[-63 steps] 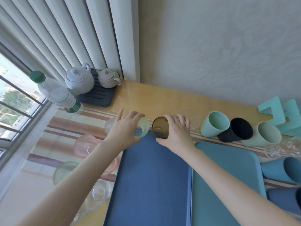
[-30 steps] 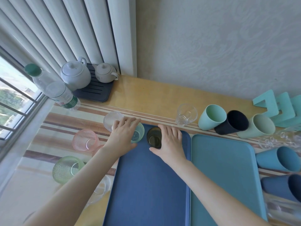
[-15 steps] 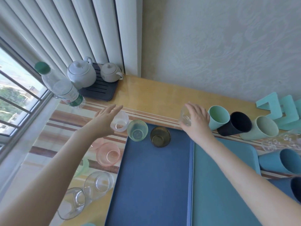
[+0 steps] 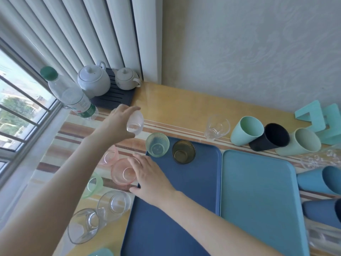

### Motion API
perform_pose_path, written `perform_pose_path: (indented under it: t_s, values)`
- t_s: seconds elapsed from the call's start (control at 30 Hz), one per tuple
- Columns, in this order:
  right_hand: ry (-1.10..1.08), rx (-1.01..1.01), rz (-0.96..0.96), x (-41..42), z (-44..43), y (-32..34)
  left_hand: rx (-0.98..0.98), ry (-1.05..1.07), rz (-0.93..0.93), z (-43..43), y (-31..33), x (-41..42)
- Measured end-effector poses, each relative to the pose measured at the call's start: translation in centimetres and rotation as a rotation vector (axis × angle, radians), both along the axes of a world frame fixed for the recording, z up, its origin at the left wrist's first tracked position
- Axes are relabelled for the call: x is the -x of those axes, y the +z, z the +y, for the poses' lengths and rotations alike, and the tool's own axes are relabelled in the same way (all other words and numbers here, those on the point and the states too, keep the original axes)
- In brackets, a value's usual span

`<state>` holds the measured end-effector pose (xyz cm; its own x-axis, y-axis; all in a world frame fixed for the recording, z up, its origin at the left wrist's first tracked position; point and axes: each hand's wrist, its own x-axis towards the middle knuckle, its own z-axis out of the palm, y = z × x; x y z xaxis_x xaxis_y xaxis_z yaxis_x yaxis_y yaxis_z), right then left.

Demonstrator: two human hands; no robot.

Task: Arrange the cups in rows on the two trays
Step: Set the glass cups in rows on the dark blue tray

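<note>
A dark blue tray (image 4: pixel 175 209) lies beside a light blue tray (image 4: pixel 258 191). A green textured glass (image 4: pixel 157 147) and an amber glass (image 4: pixel 183 152) stand upright side by side at the dark tray's far left corner. My left hand (image 4: pixel 118 126) holds a frosted clear cup (image 4: pixel 135 124) in the air, left of and beyond the green glass. My right hand (image 4: pixel 149 178) reaches across the tray's left edge, its spread fingers against the rim of a pink glass (image 4: pixel 122 172) on the table.
Left of the tray lie another pink glass (image 4: pixel 109 156), a green glass (image 4: pixel 94 184) and two clear glasses (image 4: pixel 114 204). Behind the trays lie a clear glass (image 4: pixel 217 127), a mint cup (image 4: pixel 247 130), a black cup (image 4: pixel 271 136) and a pale green cup (image 4: pixel 300 142). Blue cups (image 4: pixel 323 180) lie at the right. Teapots (image 4: pixel 93 82) and a bottle (image 4: pixel 73 97) stand at the back left.
My right hand left the clear glass at the back and crossed to the pink glass on the left. My left hand closed on the frosted cup and raised it.
</note>
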<state>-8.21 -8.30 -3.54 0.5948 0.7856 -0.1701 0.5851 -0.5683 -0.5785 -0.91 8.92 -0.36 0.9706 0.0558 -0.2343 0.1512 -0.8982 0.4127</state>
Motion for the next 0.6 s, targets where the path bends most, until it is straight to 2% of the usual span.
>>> perform_pose_path:
  t_s: [0.13,0.33,0.47,0.6]
  values:
    - [0.006,0.121,0.029,0.4,2.9,-1.7,0.021,0.029,-0.077,0.9,2.3,0.8]
    - [-0.105,0.009,-0.016,0.7,2.9,-1.1,0.020,0.032,-0.062,0.9,3.4,3.0]
    - [-0.328,-0.186,0.067,2.1,-1.9,1.2,0.022,0.016,-0.074,-0.8,4.4,5.8]
    - [-0.558,-0.142,0.054,3.0,-7.9,1.0,0.029,-0.021,-0.039,-4.0,3.0,9.0]
